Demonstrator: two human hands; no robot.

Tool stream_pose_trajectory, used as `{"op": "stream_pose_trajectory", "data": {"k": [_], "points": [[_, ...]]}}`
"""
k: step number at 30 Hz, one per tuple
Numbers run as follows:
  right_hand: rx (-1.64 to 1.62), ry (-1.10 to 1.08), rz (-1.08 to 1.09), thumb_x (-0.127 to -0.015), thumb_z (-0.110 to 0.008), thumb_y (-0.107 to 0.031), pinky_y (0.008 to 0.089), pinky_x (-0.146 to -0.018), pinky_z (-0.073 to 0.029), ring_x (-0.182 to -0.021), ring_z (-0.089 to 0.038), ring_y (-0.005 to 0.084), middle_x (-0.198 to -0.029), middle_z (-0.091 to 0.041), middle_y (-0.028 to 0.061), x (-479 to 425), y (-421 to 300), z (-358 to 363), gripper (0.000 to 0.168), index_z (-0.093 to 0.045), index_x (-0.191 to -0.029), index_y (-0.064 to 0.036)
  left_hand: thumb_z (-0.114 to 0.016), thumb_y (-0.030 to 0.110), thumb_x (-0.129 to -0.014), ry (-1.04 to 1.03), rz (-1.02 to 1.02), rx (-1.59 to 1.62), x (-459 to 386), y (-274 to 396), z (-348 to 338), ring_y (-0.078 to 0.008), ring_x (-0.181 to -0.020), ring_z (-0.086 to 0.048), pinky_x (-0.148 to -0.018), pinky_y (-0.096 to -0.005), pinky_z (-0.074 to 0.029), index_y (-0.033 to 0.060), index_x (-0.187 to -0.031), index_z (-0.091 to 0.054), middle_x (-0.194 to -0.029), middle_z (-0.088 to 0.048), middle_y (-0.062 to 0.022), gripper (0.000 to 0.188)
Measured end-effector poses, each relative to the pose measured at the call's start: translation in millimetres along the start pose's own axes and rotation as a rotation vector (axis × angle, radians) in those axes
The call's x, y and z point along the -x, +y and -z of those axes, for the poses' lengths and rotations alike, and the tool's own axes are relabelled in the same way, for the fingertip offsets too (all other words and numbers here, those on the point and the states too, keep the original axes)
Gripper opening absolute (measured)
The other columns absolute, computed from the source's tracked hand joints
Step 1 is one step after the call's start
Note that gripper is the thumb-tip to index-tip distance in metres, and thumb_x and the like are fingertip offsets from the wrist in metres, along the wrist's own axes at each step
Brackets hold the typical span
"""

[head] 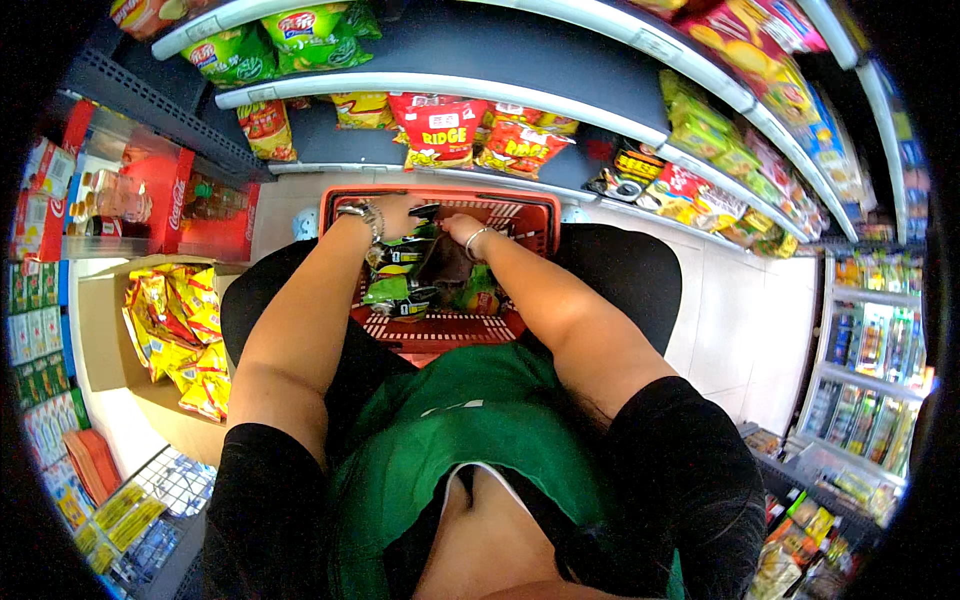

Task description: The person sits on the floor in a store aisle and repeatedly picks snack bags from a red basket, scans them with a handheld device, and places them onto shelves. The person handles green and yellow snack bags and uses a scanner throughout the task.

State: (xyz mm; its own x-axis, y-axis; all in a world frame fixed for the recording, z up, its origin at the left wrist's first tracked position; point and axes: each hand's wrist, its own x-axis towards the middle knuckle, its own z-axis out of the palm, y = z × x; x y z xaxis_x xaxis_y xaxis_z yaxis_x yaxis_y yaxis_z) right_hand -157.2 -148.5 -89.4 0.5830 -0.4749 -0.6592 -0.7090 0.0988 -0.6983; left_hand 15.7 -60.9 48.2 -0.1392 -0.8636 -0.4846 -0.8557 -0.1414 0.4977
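Between my knees stands a red plastic shopping basket [442, 345] with slotted walls, holding several snack packets. My left hand [396, 215], with bracelets at the wrist, is over the basket's far left part, fingers closed on a small black packet [425, 212]. Close beside it, my right hand [461, 226] has its fingers bent at the top of a dark bag [448, 261]; whether they pinch it is hard to tell. Black-and-green packets [399, 296] lie at the basket's left, and a green packet [480, 292] lies at its near right.
Ahead, a low shelf carries red chip bags [442, 133], with green bags [315, 37] above. An open carton [105, 330] of yellow snack packets stands at my left, below a red drinks display [214, 206]. Tiled floor [739, 322] and a drinks fridge [874, 330] lie to my right.
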Motion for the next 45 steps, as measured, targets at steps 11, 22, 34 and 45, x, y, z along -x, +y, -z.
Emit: {"op": "stream_pose_trajectory", "data": {"k": [11, 22, 34, 45], "points": [[-0.761, -0.479, -0.143, -0.077, -0.058, -0.03, 0.0399, -0.07, -0.05, -0.076, -0.063, 0.0256, -0.087, -0.066, 0.0106, 207, -107, 47, 0.029, -0.063, -0.093, -0.005, -0.074, 0.051, -0.065, 0.128, -0.137, 0.209, 82, 57, -40, -0.0345, -0.132, -0.024, -0.107, -0.0421, -0.025, 0.0124, -0.143, -0.011, -0.141, -0.025, -0.0238, 0.107], [-0.313, -0.508, 0.347, -0.076, -0.071, -0.022, 0.0322, -0.082, -0.044, -0.091, -0.058, 0.0155, -0.107, -0.062, 0.0055, 316, -69, 88, 0.038, -0.06, -0.107, -0.003, -0.057, 0.023, -0.086, 0.062, -0.146, 0.822, 165, 161, -39, -0.0207, -0.107, -0.052, -0.094, -0.0325, -0.04, 0.0023, -0.123, -0.048, -0.118, -0.054, -0.0105, 0.043], [-0.356, -0.089, 0.281, -0.078, -0.07, -0.036, 0.0309, -0.082, -0.043, -0.095, -0.056, 0.0157, -0.103, -0.063, 0.0086, 294, -52, 91, 0.045, -0.062, -0.104, 0.0, -0.043, 0.032, -0.094, 0.385, 0.111, 1.014, 161, 166, -53, -0.0211, -0.088, -0.059, -0.078, -0.0334, -0.045, -0.0028, -0.107, -0.054, -0.098, -0.063, -0.0126, 0.038], [-0.322, -0.028, 0.231, -0.074, -0.072, -0.02, 0.03, -0.079, -0.042, -0.085, -0.055, 0.0147, -0.089, -0.062, 0.0034, 285, -60, 79, 0.025, -0.062, -0.091, -0.004, -0.056, 0.029, -0.086, 0.715, -0.013, 0.426, 159, 172, -3, -0.0302, -0.094, -0.06, -0.08, -0.0378, -0.046, -0.0015, -0.103, -0.058, -0.101, -0.062, -0.0179, 0.035]]}}
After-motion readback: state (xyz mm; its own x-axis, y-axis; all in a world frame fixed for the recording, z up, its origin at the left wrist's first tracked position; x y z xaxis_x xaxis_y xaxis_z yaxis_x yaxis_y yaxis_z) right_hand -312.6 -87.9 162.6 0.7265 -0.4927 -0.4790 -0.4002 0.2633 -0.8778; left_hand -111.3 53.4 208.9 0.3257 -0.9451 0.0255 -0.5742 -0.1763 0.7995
